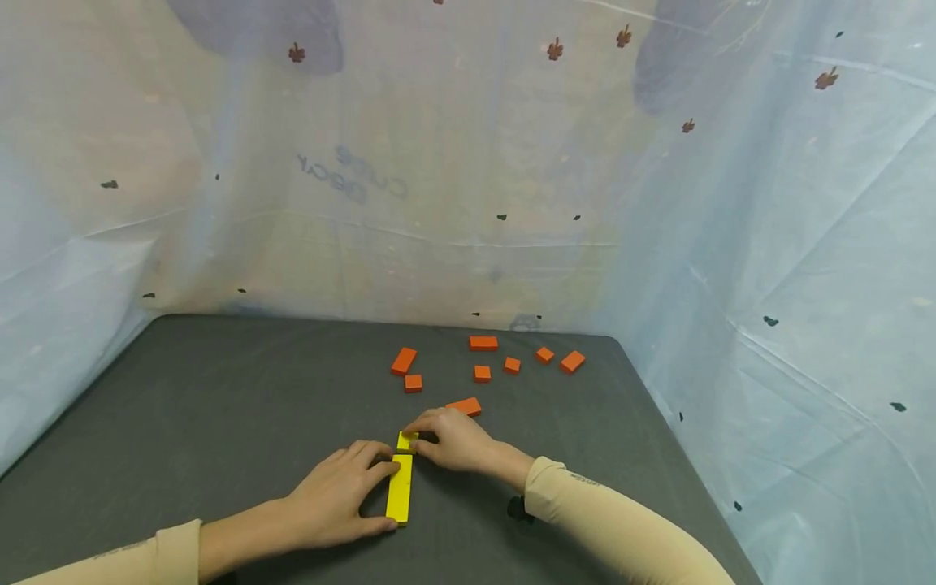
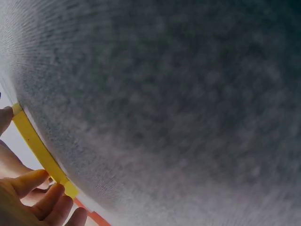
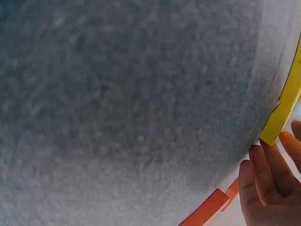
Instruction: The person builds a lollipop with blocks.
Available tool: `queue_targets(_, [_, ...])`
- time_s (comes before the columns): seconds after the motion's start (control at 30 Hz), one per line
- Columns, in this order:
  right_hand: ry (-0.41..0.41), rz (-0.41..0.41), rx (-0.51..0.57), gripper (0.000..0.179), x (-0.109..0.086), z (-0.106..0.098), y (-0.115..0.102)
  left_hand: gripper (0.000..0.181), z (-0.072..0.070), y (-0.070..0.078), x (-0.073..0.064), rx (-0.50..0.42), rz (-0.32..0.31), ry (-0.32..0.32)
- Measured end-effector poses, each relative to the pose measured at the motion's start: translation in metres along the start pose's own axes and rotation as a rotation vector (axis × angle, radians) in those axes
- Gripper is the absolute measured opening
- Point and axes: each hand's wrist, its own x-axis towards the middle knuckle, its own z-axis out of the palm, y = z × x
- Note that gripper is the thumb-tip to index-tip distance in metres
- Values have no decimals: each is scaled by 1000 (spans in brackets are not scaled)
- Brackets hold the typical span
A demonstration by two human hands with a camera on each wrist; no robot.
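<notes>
A long yellow block (image 1: 399,491) lies on the dark table in front of me, pointing away from me. My left hand (image 1: 332,496) holds it from the left side, thumb at its near end and fingers by its far end. Just beyond stands a short yellow block (image 1: 405,443), lined up end to end with the long one. My right hand (image 1: 455,440) pinches this short block between thumb and index finger. In the right wrist view, the short yellow block (image 3: 276,125) sits against the fingertips, close to the end of the long block (image 3: 292,84).
Right behind my right hand lies an orange block (image 1: 465,406). Several more orange blocks, long ones (image 1: 483,344) and short ones (image 1: 482,374), are scattered toward the back of the table (image 1: 219,406). Translucent sheeting (image 1: 439,162) hangs behind and along both sides.
</notes>
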Motion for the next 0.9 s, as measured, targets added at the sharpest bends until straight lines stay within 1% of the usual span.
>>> queue_targets(0.23, [-5,14,29,28,1,-4,-2,78,-4,0,0,3,3,-52])
queue_targets(0.37, [-11,15,30,28,1,-4,-2,78,-5,1,0,2,-4,-70])
queue_targets(0.67, [-22,-11,23,28,-2,-2,-4,77,-5,2,-3,4,3,-69])
queue_targets(0.9, [-29,-3,15,28,-3,-3,-6,78,-2,1,-3,4,16,-56])
